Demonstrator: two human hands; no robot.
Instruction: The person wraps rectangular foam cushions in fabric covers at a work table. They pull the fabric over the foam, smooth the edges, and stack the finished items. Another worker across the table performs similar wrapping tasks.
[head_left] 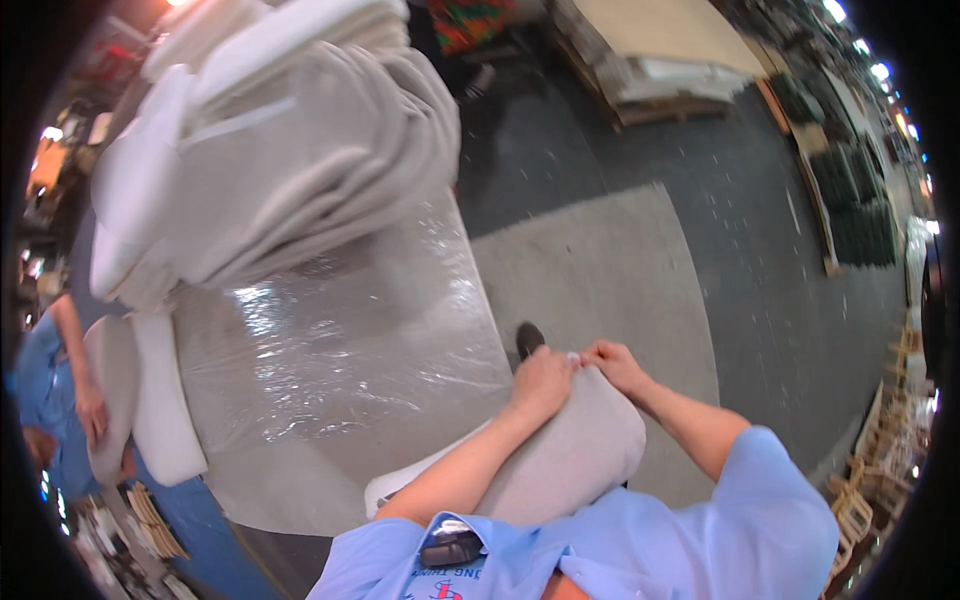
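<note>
A light grey fabric cushion cover [565,455] lies against my front, its far end pointing away from me. At that far end my left hand [545,382] is closed, its fingers gripping the cover's edge. Close by on the right, my right hand [617,368] pinches the same edge. A small whitish bit [573,357] shows between the two hands; I cannot make out what it is. Left of my left forearm, a white padded edge [400,482] sticks out beside the cover.
A table under clear plastic film [330,350] stands to the left, with a heap of grey cushions [300,170] on its far part. At far left a co-worker's hand [91,410] touches a grey cushion [112,395] beside a white foam piece [165,400]. Stacked sheets [670,50] stand far right.
</note>
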